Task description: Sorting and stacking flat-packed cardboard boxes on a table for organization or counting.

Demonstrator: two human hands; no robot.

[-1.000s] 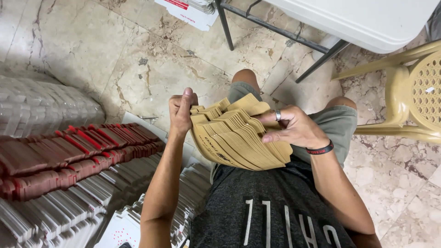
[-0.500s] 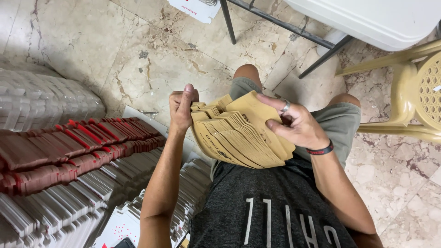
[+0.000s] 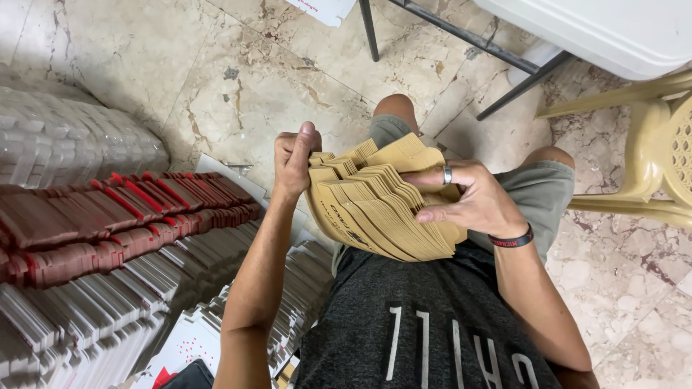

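Since half a second ago: right hand (image 3: 468, 198) slid down across the face of the tan stack, fingers now spread over the fanned edges rather than draped over the top; left hand (image 3: 294, 160) barely shifted, thumb still raised.

Held between both hands, above the lap: thick stack of flat tan paper envelopes (image 3: 378, 205), fanned out toward the right, edges stepped like a deck of cards. Left hand closed tight on the stack's left end, thumb up. Right hand pressed flat against the fan's right side, ring on one finger, dark wristband (image 3: 510, 240) at the wrist.

Below, a grey printed shirt (image 3: 425, 324) and grey shorts. At left, on the marble floor (image 3: 238, 86), long rows of flat folded packs: red ones (image 3: 108, 223) in the middle, white ones (image 3: 72, 144) beyond and nearer. Far right, a yellowish plastic chair (image 3: 649, 166); far, the dark metal legs of a white bench (image 3: 620, 32).
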